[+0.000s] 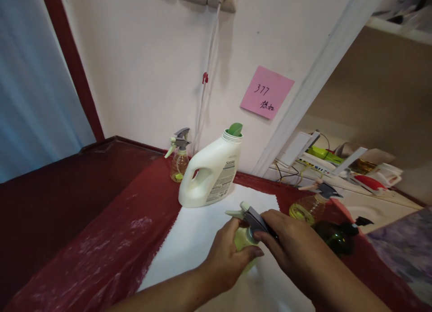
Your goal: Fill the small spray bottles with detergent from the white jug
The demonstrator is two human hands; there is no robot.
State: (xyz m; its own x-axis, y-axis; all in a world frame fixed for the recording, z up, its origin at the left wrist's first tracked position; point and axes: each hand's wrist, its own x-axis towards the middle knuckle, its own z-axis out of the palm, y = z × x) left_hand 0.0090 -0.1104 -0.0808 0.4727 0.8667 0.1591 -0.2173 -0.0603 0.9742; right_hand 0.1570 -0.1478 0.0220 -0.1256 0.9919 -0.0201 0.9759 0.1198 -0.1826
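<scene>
My left hand [224,262] wraps around the pale green body of a plastic spray bottle [245,238], hiding most of it. My right hand [286,240] grips the bottle's grey and white trigger sprayer head [254,217] from the right. The bottle tilts over a white cloth [199,244]. Just beyond my hands, a white detergent jug with a green cap [211,170] stands on the cloth. A small spray bottle [179,161] stands behind the jug, and a larger spray bottle [312,204] lies to the right of my right hand.
A dark green pump bottle [337,237] sits at the right on a dark red plastic cover [101,244]. A wall with a pink sticky note [266,92] rises behind. A cluttered shelf with cables and white devices [337,168] lies at the right.
</scene>
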